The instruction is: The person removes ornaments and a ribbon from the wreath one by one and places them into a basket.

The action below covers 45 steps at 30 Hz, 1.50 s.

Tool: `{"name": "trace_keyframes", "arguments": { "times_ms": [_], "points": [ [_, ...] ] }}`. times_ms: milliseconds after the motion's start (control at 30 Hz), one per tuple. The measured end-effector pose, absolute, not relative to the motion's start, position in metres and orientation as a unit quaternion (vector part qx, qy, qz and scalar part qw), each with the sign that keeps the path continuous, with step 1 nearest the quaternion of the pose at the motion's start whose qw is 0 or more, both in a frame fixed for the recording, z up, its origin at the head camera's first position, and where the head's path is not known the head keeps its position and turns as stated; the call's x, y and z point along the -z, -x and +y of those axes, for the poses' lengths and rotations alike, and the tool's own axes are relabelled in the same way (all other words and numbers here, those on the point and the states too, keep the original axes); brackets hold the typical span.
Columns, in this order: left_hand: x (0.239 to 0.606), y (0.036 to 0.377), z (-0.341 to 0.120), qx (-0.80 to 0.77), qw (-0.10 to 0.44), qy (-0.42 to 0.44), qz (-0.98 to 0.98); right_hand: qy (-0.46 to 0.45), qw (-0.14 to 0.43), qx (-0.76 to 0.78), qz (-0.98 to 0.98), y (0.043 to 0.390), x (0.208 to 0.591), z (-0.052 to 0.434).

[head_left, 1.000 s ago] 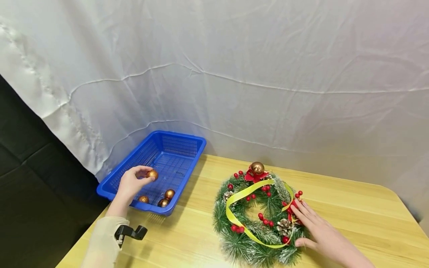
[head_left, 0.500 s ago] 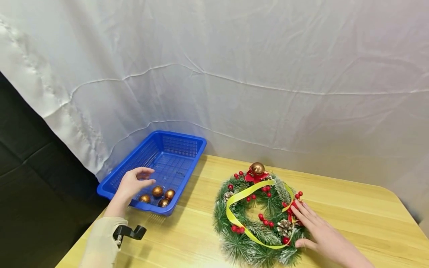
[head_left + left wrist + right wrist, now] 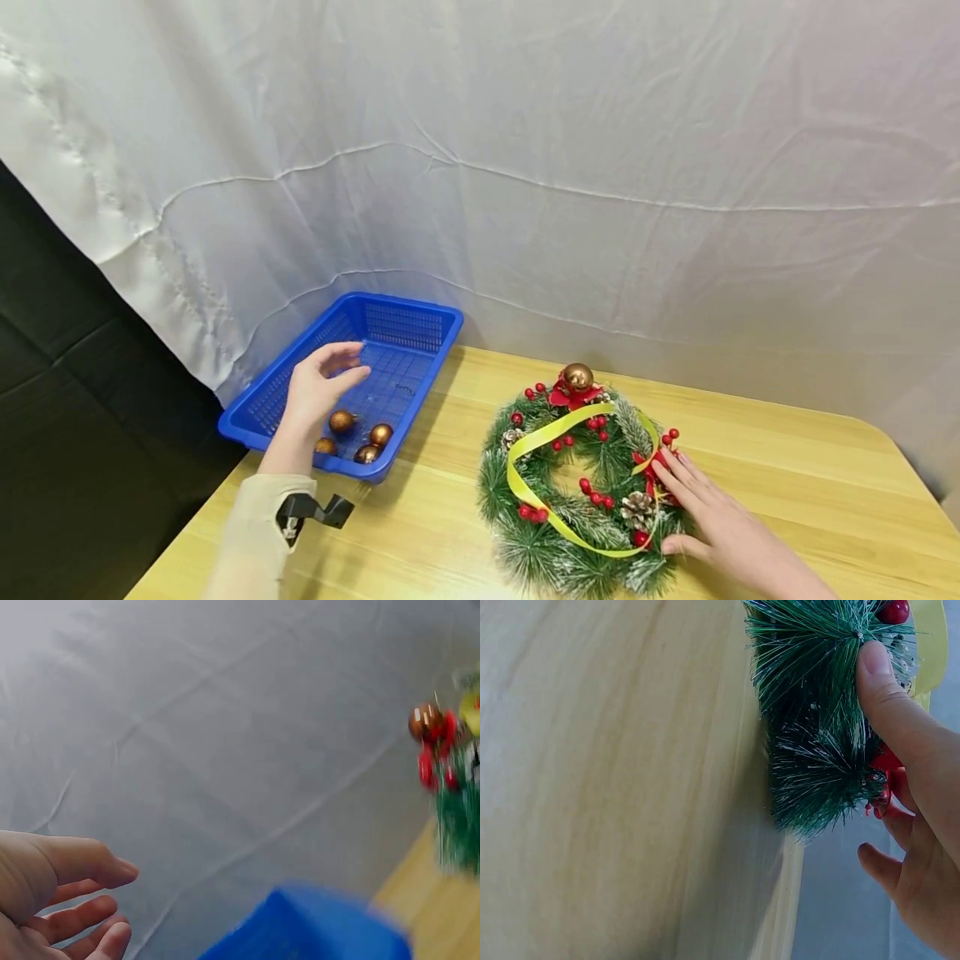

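Balls of shiny gold-brown sit in the near end of the blue basket at the left of the bench; I count four, small, round and smooth, and one is partly hidden by the wrist. The basket is hard plastic with little holes all over, shaped like a long box with low walls. The left hand hangs above the balls with its fingers spread and loose, holding nothing. So it looks like four balls are already in the basket. To the right lies the wreath, flat on the pale wooden bench. It is a ring of prickly green needles with white tips, red berries, brown pine cones and a smooth yellow ribbon looped over it. One more gold ball is on top of the wreath, so that one seems left to do. The right hand rests flat on the wreath's right side, fingers straight, thumb at the edge.
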<state>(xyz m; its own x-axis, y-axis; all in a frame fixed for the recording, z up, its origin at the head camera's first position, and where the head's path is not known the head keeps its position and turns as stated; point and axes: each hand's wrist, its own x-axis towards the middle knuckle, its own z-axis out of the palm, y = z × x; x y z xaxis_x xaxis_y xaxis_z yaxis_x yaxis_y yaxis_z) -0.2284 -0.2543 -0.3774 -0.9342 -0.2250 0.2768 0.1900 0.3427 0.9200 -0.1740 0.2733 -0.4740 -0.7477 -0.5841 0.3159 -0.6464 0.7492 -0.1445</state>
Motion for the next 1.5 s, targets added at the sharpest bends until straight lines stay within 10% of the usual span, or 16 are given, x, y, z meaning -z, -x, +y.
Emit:
{"name": "trace_keyframes", "arguments": {
  "times_ms": [600, 1500],
  "points": [
    [0.35, 0.272, -0.126, 0.662, 0.137, 0.108, -0.729, -0.327, 0.13, -0.122, -0.928, 0.173, 0.471, 0.274],
    [0.411, 0.311, -0.011, 0.551, 0.012, 0.142, -0.823, -0.336, 0.139, -0.119, -0.924, 0.171, 0.472, 0.274]
  ]
}}
